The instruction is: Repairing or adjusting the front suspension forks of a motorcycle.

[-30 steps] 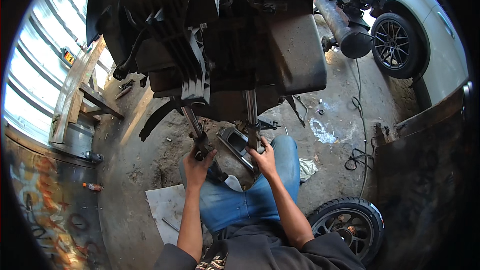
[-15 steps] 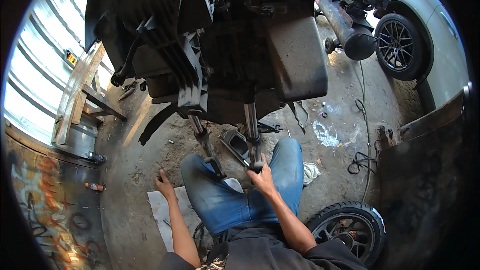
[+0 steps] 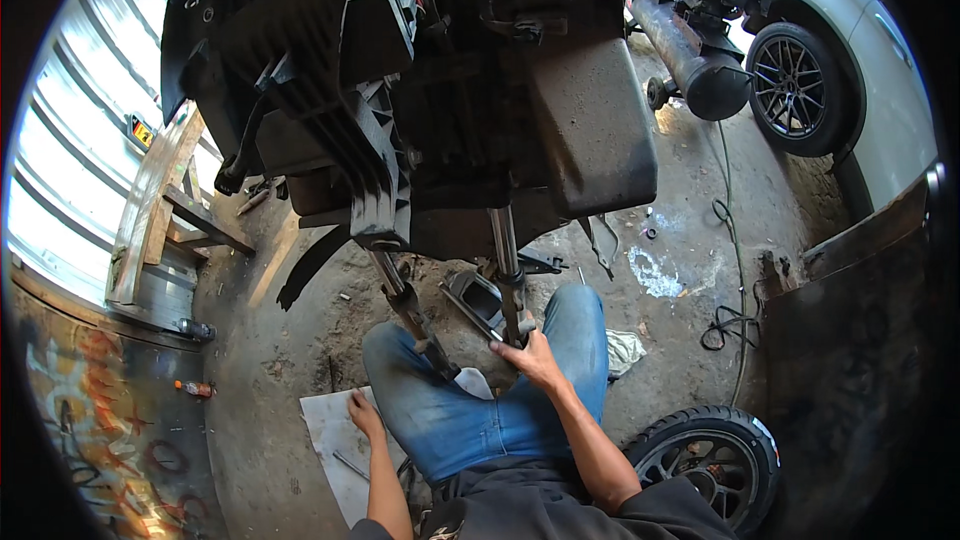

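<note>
A dark motorcycle front end hangs over my knees, with two fork legs pointing down. My right hand is wrapped round the lower end of the right fork leg, between my thighs. The left fork leg ends above my left thigh, untouched. Low beside my left knee, my left hand has its fingers curled over the edge of a white sheet. What it holds, if anything, is too small to make out. A thin rod-like tool lies on the sheet.
A loose spoked wheel with tyre lies at my right hip. A pale cloth is by my right knee. Beyond are a cable and a light-coloured car. A wooden bench and small bottle are left.
My left hand has moved down and right, from beside the knee to the white sheet's edge. My right hand stays on the right fork leg. The view has shifted slightly.
</note>
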Available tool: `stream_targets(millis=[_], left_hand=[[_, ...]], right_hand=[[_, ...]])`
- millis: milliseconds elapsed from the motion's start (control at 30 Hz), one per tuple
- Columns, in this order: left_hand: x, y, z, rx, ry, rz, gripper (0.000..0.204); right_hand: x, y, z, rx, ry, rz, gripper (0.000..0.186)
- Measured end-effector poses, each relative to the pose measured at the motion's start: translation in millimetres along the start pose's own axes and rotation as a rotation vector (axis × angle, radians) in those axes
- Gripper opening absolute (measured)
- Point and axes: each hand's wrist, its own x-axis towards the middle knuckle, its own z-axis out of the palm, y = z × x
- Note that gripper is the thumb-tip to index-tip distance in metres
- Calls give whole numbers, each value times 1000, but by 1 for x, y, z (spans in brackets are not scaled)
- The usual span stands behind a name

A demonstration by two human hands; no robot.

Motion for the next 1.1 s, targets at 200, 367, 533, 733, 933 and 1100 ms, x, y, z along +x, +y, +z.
stream_targets(millis=[200, 367, 533, 733, 933, 1100], left_hand=[[-113, 261, 15, -332, 43, 830, 54], [-86, 209, 67, -638, -615, 381, 32], [-89, 209, 87, -669, -561, 340, 21], [-92, 208, 96, -718, -504, 206, 23], [-84, 200, 104, -720, -459, 232, 23], [-87, 210, 101, -711, -485, 193, 23]], right_hand=[[1, 13, 14, -17, -1, -34, 48], [-5, 3, 21, -38, 57, 6, 35], [-6, 14, 24, -35, 107, -18, 28], [-14, 12, 28, -39, 171, -14, 25], [-15, 13, 32, -23, 201, -53, 24], [-11, 14, 29, -52, 200, -71, 29]])
